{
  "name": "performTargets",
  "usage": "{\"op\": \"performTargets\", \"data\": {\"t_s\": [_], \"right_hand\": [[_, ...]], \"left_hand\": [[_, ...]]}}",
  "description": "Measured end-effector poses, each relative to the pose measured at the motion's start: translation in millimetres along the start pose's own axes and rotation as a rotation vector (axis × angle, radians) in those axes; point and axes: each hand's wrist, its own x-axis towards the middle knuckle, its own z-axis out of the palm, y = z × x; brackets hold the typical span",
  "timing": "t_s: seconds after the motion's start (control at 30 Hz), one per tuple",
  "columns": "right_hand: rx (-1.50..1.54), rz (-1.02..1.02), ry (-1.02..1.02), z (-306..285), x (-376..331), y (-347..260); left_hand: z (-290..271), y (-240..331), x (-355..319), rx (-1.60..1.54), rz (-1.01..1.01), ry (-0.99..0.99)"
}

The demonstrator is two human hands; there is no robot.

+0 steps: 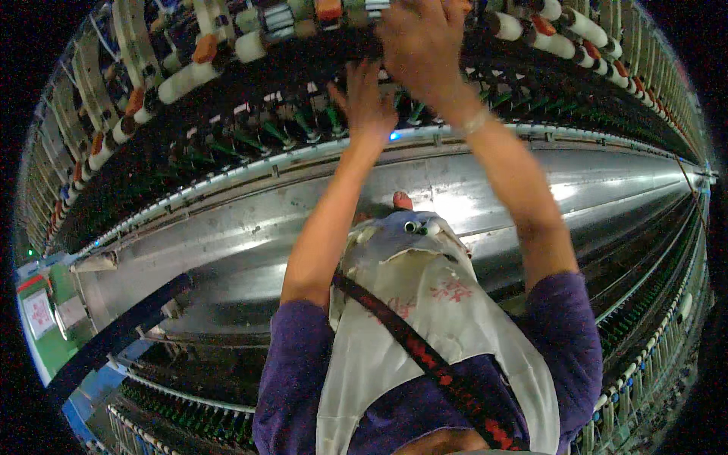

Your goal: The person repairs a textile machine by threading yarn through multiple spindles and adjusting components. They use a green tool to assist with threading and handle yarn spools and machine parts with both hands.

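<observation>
Both hands raised to the far row of bobbins on a spinning frame.
Left hand spread, fingers open, below the bobbins; right hand reaches among them, grip not discernible.

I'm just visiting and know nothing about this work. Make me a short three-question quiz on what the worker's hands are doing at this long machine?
1. True or false: both hands are raised to the upper row of white and orange rollers.
2. Which hand reaches higher: A left hand, B right hand?
3. What does the right wrist wear?

Key:
1. True.
2. B.
3. A pale wristband.

The long shiny metal duct runs below the hands; a white cloth apron covers the purple sleeved shirt.
</observation>
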Motion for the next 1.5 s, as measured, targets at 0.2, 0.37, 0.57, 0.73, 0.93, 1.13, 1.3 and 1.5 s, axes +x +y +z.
{"op": "performTargets", "data": {"t_s": [0.2, 0.37, 0.57, 0.73, 0.93, 1.13, 1.3, 1.5], "right_hand": [[1.277, 0.853, -0.535, -70.4, -159.8, -105.3], [1.758, 1.131, -1.135, -108.7, -211.9, -119.7], [1.297, 1.134, -0.912, -94.6, -210.6, -27.6], [1.067, 1.016, -0.451, -55.5, -128.4, 56.0], [0.722, 0.841, -0.493, -17.4, -75.4, 85.3], [0.557, 0.752, -0.419, -20.8, -81.0, 79.7], [0.467, 0.677, -0.147, -28.0, -49.9, 81.0], [0.517, 0.758, -0.465, -3.0, 12.8, 126.3]], "left_hand": [[-22.5, -71.2, -150.1, -0.352, 0.043, -0.468], [24.6, -129.4, -247.0, -0.378, 0.071, -1.038], [0.8, -61.2, -110.4, -0.522, 0.006, -1.252], [-26.6, 32.6, 54.4, -0.535, 0.032, -0.239], [-0.9, 38.1, 107.7, -0.478, -0.028, -0.212], [1.0, 32.2, 100.8, -0.443, 0.062, -0.154], [-2.2, 35.8, 85.5, -0.380, 0.121, -0.129], [-2.7, 42.3, 27.6, -0.318, 0.014, -0.411]]}}
